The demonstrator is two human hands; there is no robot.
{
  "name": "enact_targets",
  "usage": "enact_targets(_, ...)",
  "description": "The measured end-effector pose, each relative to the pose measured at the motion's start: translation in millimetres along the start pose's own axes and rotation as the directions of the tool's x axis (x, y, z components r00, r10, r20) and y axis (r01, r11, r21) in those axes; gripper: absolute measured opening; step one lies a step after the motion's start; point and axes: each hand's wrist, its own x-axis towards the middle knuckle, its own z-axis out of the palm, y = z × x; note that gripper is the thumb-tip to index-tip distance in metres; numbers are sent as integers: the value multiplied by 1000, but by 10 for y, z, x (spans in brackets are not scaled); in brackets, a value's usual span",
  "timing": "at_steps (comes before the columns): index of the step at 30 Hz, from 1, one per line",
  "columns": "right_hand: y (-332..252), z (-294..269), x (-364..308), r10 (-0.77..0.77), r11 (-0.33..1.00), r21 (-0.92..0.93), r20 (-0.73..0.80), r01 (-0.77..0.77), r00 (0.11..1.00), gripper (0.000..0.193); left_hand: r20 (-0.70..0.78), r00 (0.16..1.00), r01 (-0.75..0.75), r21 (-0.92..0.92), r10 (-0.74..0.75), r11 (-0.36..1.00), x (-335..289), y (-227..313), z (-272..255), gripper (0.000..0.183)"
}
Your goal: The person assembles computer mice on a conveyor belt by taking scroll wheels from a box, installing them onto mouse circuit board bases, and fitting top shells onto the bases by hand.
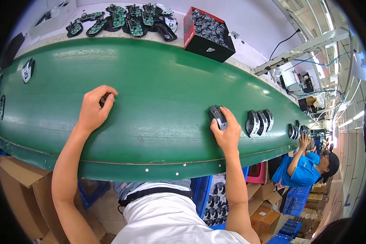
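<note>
My right hand (228, 132) grips a black computer mouse (216, 115) on the green belt, with thumb and fingers on its sides. Over the belt to the left, my left hand (96, 106) is closed with its fingers curled in. A dark patch shows between its thumb and fingers, too hidden to name. Just right of my right hand, several black-and-silver mouse shells (259, 122) stand in a row. A single mouse shell (27, 70) lies at the far left of the belt.
Along the belt's far side are green circuit boards on black bases (135, 25) and a black-and-red box (209, 51) of small dark parts. A co-worker in a blue shirt (301, 168) handles mice at the right. Below the belt stand cardboard boxes (20, 195) and a blue crate (202, 197) of mice.
</note>
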Motion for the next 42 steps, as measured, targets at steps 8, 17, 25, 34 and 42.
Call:
enact_targets(8, 27, 13, -43, -16, 1000, 20, -26, 17, 1000, 48, 27, 1000, 10, 1, -10, 1000, -45, 17, 12, 7)
enact_targets(17, 95, 4, -75, -18, 999, 44, -24, 19, 1000, 50, 44, 999, -3, -9, 4, 1000, -35, 21, 33, 7)
enact_targets(25, 123, -26, -73, -3, 999, 47, -21, 4, 1000, 50, 48, 999, 15, -9, -15, 1000, -15, 36, 56, 7)
enact_targets(34, 1395, -767, 31, 49, 962, -243, -285, -122, 957, 39, 57, 998, 11, -6, -11, 1000, -14, 73, 41, 7)
enact_targets(42, 1599, -555, -18, 98, 965, -200, -332, -172, 938, 34, 56, 998, 29, -29, -27, 999, -33, 34, 65, 7)
